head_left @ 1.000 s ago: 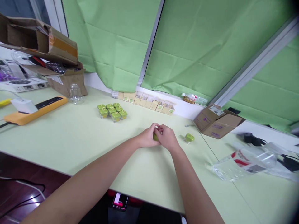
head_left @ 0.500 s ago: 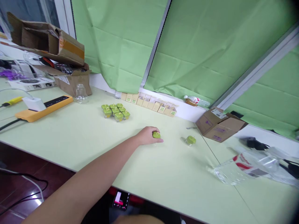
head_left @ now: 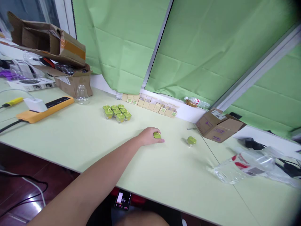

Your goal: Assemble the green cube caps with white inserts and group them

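My left hand reaches across the table from the lower left, its fingers and thumb closed around a small green-lidded jar with a pale loop on top. The fingers hide most of that jar's sides. To the right of the hand stands a similar green-lidded jar with a clear base. Further back on the left, several more such jars are grouped closely together. My right hand is not in view; a blurred patch of bare skin at the bottom edge cannot be made out.
Small cardboard boxes line the back wall. Cardboard boxes and an orange power strip stand left, near a clear jar. On the right are an open carton and a plastic bottle. A phone lies below the table edge.
My left hand stays almost in the same place, still around the jar. The view has shifted slightly, and the skin at the bottom edge shows a little more.
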